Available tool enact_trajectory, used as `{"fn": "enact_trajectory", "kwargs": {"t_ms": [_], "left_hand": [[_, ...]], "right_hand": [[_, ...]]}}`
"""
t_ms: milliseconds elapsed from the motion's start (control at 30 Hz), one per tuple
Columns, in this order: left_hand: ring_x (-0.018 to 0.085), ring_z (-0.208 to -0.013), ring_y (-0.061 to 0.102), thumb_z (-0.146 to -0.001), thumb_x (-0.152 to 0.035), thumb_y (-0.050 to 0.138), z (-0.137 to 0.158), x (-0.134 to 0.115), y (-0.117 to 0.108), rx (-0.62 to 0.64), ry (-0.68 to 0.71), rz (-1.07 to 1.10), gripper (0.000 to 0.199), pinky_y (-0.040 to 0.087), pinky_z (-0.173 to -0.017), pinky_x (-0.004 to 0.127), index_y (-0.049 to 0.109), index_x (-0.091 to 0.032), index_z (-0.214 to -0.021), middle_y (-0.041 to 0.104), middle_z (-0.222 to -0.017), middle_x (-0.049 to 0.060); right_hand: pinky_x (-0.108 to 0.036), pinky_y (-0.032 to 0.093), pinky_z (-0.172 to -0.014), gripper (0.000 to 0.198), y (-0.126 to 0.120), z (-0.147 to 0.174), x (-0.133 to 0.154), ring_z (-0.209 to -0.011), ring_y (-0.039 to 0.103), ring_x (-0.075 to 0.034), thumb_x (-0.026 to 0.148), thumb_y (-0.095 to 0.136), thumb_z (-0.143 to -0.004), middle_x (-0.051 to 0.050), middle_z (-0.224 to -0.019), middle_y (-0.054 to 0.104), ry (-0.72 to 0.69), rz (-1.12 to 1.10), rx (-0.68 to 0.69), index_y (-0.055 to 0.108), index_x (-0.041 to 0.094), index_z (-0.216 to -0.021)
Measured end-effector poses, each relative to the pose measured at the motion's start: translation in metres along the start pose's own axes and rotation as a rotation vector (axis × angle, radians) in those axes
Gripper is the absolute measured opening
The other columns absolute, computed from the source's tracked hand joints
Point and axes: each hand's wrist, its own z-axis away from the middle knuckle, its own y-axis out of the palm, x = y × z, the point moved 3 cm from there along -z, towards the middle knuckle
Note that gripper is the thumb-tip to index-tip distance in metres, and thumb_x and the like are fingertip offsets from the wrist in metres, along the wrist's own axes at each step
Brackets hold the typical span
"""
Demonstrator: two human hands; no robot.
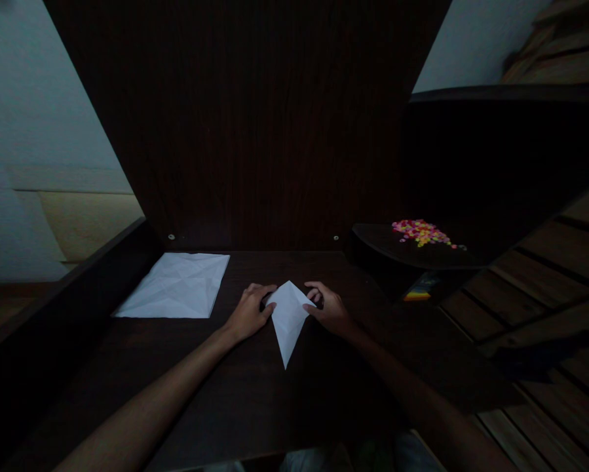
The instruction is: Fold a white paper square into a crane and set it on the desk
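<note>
A white sheet of paper folded into a kite shape point(287, 318) lies in front of me on the dark desk, its long point towards me. My left hand point(253, 308) grips its left corner, with the thumb on top and the fingers at the edge behind. At the right corner my right hand point(329, 308) pinches the paper between thumb and curled fingers, the index finger reaching past the edge. Left of my hands, flat white paper point(179, 286) with crease lines rests on the desk.
A small raised shelf point(373, 239) at the right carries a pile of small pink and yellow pieces point(420, 232). A dark upright panel point(255, 131) closes off the back. A low side board point(78, 282) borders the left. Wooden slats point(544, 282) show at far right.
</note>
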Motion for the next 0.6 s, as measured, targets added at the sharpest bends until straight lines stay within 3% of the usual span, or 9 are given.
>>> {"fn": "enact_trajectory", "kwargs": {"t_ms": [133,300,400,600], "left_hand": [[0.027,-0.113,0.052,-0.084,-0.035,0.063,0.0008,-0.0006,0.0011,0.020,0.020,-0.042,0.041,0.037,-0.101,0.047,0.058,-0.019,-0.121,0.063,-0.119,0.009],[0.030,-0.124,0.045,-0.074,-0.055,0.068,0.0021,-0.0037,0.0031,0.096,0.057,-0.081,0.068,0.024,-0.109,0.052,0.049,-0.021,-0.131,0.056,-0.131,0.011],[0.031,-0.128,0.041,-0.073,-0.057,0.068,0.0031,-0.0057,0.0042,0.140,0.076,-0.085,0.076,0.017,-0.111,0.055,0.043,-0.022,-0.136,0.052,-0.135,0.012],[0.033,-0.129,0.039,-0.073,-0.056,0.069,0.0035,-0.0052,0.0040,0.141,0.037,-0.052,0.084,0.020,-0.111,0.053,0.038,-0.016,-0.139,0.049,-0.137,0.016]], "right_hand": [[-0.029,0.044,-0.067,0.043,-0.0011,-0.0010,-0.0026,-0.069,0.052,-0.015,0.018,0.065,-0.068,0.000,-0.077,0.064,0.027,-0.023,0.041,0.060,0.019,-0.111],[-0.028,0.043,-0.066,0.037,-0.0003,-0.0003,-0.0005,-0.066,0.051,-0.015,0.018,0.062,-0.070,0.000,-0.074,0.066,0.011,-0.055,0.056,0.065,0.019,-0.107],[-0.029,0.042,-0.065,0.033,0.0011,-0.0005,-0.0023,-0.065,0.050,-0.015,0.020,0.062,-0.071,-0.001,-0.072,0.066,0.009,-0.076,0.048,0.067,0.018,-0.103],[-0.028,0.040,-0.063,0.030,-0.0002,-0.0018,-0.0031,-0.065,0.049,-0.015,0.024,0.059,-0.075,-0.002,-0.072,0.062,-0.047,-0.119,0.022,0.069,0.017,-0.102]]}}
